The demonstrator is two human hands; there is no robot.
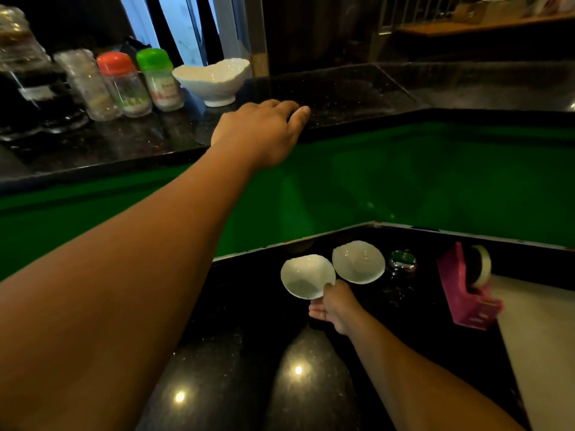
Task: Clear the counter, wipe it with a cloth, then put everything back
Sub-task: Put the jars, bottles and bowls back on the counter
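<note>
Left hand (259,132) flat, fingers spread loose, palm down at front edge of upper table (336,91), holding nothing. Bare dark stretch runs right of it; jars (124,85) and large white bowl (214,80) crowd left rear. Green wall (404,175) drops to lower table (242,353). There right hand (334,304) pinches rim of small white bowl (306,276), tilted, mouth facing camera. Second small bowl (357,262) just beside, glass ashtray (402,261) and pink tape dispenser (466,290) further right.

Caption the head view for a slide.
Left hand rests palm-down on the upper black counter while right hand grips a small white bowl on the lower counter.
</note>
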